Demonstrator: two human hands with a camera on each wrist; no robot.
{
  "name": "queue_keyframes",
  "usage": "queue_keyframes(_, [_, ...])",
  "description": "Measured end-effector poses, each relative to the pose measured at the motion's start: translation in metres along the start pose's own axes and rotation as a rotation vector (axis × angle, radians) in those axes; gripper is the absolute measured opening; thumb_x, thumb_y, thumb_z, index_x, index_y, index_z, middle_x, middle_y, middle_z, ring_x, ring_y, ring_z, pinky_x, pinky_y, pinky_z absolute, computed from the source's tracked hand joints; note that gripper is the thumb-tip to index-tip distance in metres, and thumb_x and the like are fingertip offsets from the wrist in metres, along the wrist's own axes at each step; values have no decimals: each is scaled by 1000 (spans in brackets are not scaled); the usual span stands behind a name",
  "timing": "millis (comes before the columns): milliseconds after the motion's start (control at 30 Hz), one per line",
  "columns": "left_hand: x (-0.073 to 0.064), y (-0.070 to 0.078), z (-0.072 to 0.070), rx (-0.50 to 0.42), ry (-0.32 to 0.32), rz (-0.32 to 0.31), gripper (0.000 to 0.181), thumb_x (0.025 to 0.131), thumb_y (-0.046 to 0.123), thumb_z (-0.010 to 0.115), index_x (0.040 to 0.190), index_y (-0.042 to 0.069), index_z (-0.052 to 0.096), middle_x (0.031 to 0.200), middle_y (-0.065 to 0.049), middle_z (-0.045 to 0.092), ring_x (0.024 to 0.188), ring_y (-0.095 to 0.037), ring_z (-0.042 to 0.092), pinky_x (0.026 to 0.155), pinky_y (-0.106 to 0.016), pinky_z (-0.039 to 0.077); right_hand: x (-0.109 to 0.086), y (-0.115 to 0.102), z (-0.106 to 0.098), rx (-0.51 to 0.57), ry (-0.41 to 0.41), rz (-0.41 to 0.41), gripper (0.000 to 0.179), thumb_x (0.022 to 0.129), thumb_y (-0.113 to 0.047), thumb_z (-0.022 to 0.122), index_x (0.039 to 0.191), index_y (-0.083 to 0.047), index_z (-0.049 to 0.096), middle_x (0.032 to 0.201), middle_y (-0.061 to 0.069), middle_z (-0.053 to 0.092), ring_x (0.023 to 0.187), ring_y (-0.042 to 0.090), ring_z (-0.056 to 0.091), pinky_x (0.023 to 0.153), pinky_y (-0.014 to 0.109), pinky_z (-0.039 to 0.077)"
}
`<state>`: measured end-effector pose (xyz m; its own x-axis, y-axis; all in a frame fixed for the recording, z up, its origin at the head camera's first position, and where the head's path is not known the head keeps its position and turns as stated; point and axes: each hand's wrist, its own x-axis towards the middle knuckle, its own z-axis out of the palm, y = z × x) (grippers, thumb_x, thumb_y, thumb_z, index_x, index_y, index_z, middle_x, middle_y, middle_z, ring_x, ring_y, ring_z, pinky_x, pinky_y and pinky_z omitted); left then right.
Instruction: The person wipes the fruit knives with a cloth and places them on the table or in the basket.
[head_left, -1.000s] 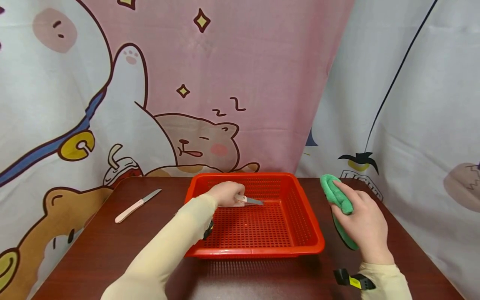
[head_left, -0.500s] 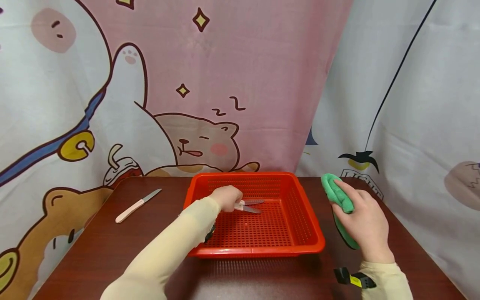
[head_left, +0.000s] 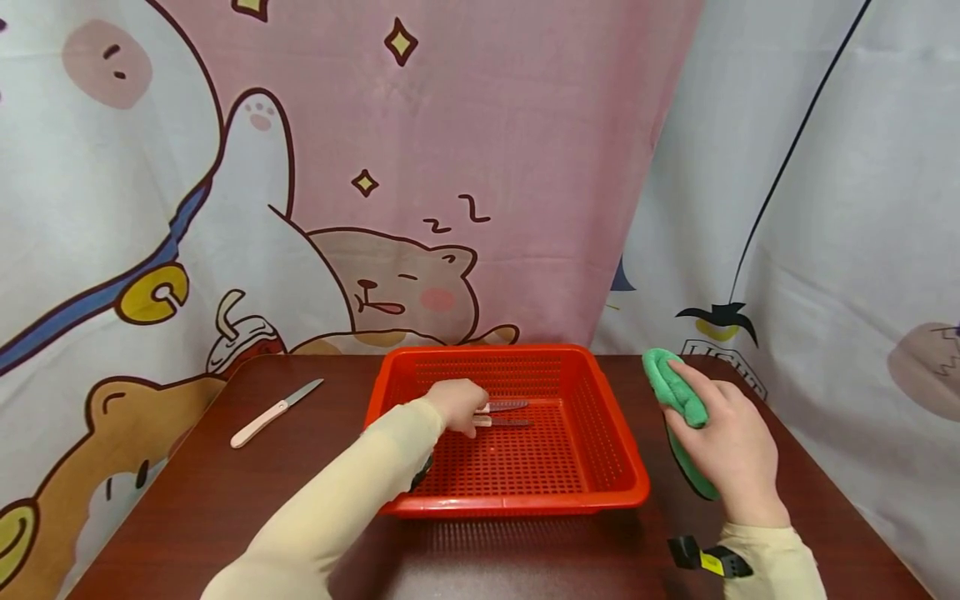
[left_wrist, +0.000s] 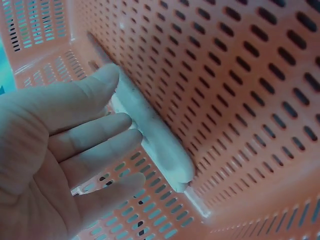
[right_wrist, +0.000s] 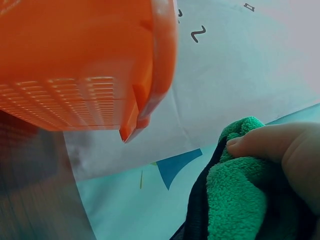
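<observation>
My left hand (head_left: 456,405) is inside the red plastic basket (head_left: 513,502), its fingers loosely extended. Two knives with pale handles lie there: a farther knife (head_left: 512,405) and a nearer knife (head_left: 512,422), their blades pointing right. In the left wrist view, pale knife handles (left_wrist: 160,142) rest along the perforated basket wall, just beyond the fingertips; whether the hand touches them cannot be told. My right hand (head_left: 731,442) grips a folded green cloth (head_left: 675,389) to the right of the basket. Fuzzy pile shows on the cloth in the right wrist view.
Another knife (head_left: 277,413) with a pale pink handle lies on the dark brown table (head_left: 300,492), left of the basket. Behind the table hangs a cartoon-printed curtain (head_left: 525,167), and its white part continues down the right side.
My left hand has let go of a knife in the basket, and that knife now lies roughly parallel to the other one. The right hand with the cloth has stayed put.
</observation>
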<state>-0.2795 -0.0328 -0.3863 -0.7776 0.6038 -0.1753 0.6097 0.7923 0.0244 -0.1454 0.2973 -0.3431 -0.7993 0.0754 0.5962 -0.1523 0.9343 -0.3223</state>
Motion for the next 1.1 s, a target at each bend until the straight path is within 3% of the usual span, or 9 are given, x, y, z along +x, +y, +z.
queue_keyframes(100, [-2, 0, -3, -22, 6, 15, 34, 79, 28, 86, 106, 16, 70, 95, 6, 68, 83, -11, 63, 71, -31, 53, 0, 1, 0, 0, 0, -1, 63, 79, -16, 80, 138, -21, 59, 115, 26, 58, 93, 42, 57, 63, 56, 46])
queue_keyframes(367, [-15, -4, -20, -110, 47, 29, 48, 85, 39, 78, 122, 11, 66, 113, -2, 69, 99, -18, 65, 82, -37, 54, 0, 4, 1, 3, -17, 4, 64, 80, -18, 79, 140, -23, 57, 116, 26, 58, 94, 41, 56, 62, 56, 46])
queue_keyframes(467, [-21, -6, -29, -162, 79, 36, 57, 86, 40, 78, 131, 9, 62, 125, -5, 65, 112, -20, 62, 91, -39, 51, -1, 5, 1, 0, -18, 7, 64, 80, -18, 80, 139, -23, 57, 116, 26, 58, 94, 41, 56, 62, 55, 46])
queue_keyframes(633, [-35, -9, -47, -279, 126, 56, 59, 86, 35, 78, 135, 8, 58, 130, -8, 62, 116, -22, 59, 96, -40, 48, 0, 5, 0, -8, -24, 12, 64, 80, -18, 80, 140, -23, 57, 116, 26, 58, 93, 41, 56, 61, 54, 45])
queue_keyframes(800, [-52, -13, -60, -352, 209, 81, 62, 85, 31, 80, 136, 5, 56, 126, -11, 63, 114, -27, 61, 95, -42, 48, 0, 4, 1, -3, -21, 5, 65, 79, -17, 80, 139, -23, 57, 115, 26, 58, 93, 41, 57, 61, 53, 45])
queue_keyframes(1100, [-94, -38, -71, -327, 418, 57, 59, 85, 28, 80, 133, 3, 58, 117, -11, 65, 103, -26, 64, 87, -42, 51, -1, 2, 5, 5, -20, -11, 65, 78, -17, 81, 138, -23, 59, 114, 26, 59, 92, 40, 57, 60, 52, 45])
